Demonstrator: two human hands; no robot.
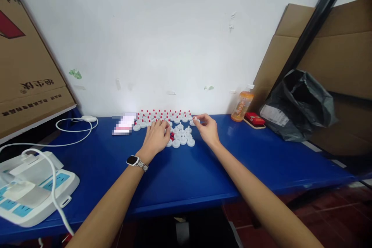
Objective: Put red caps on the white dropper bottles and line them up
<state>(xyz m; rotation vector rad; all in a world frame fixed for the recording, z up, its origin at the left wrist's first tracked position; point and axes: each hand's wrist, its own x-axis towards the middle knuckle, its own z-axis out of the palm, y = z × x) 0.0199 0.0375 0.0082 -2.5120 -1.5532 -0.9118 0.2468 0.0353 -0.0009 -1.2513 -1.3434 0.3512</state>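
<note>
My right hand (pixel 208 128) pinches a white nozzle cap (pixel 193 123) between thumb and fingertips at the right end of the group. My left hand (pixel 157 136), a watch on its wrist, is bent down over the caps with its fingers drawn together; what lies under the fingertips is hidden. Beside its thumb is a small pile of red tips (pixel 172 136). Several white caps with bare nozzles (pixel 182 140) stand between my hands. Behind them are rows of white caps with red tips (pixel 158 117), partly covered by my left hand.
The blue table (pixel 186 178) runs along a white wall. On the left are a power strip (pixel 66 186), a white cable (pixel 72 144) and a blurred-out pale item (pixel 124 124). An orange drink bottle (pixel 242 104), a red packet (pixel 254 118) and a grey plastic bag (pixel 293 104) stand right.
</note>
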